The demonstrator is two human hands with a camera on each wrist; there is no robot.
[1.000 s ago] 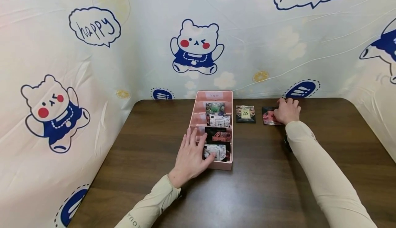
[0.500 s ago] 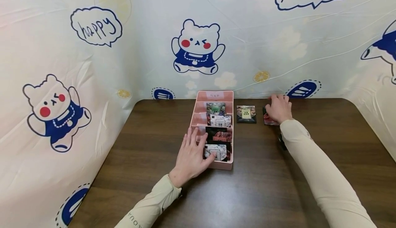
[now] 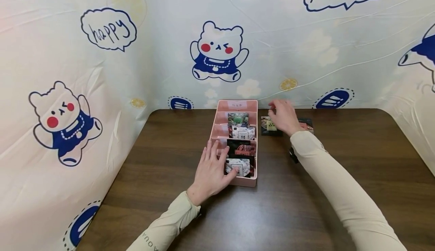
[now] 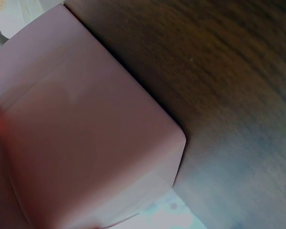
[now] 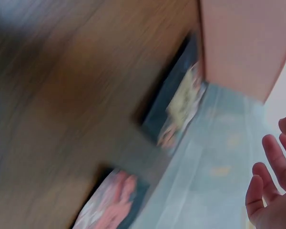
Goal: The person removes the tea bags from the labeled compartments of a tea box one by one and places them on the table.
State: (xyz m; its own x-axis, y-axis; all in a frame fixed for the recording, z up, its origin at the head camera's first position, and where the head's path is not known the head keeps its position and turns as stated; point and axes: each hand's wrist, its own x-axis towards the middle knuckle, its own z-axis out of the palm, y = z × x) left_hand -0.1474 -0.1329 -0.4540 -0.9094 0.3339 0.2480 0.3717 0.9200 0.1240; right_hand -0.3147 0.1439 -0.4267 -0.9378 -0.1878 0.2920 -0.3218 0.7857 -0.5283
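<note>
So the left hand (image 3: 210, 171) is lying along the left side of a long pink plastic tray with dividers (image 3: 246, 182), fingers straight and a bit apart, thumb stuck out over the near end. That thumb overlaps a flat white packet with a pale label (image 3: 239, 163); can't tell if it's touching. Behind that, going back, there's a black packet with a red label (image 3: 244, 149), another white one (image 3: 243, 133) and a dark packet with a green label (image 3: 238, 120). The right hand (image 3: 285, 116) is up in the air, fingers loosely bent with gaps between them, gripping nothing. Below it on the brown wood-look table (image 3: 278, 205): a black square packet with a yellow label (image 3: 267, 127), right beside the tray, and a black-and-red one (image 3: 307, 125) further right.
</note>
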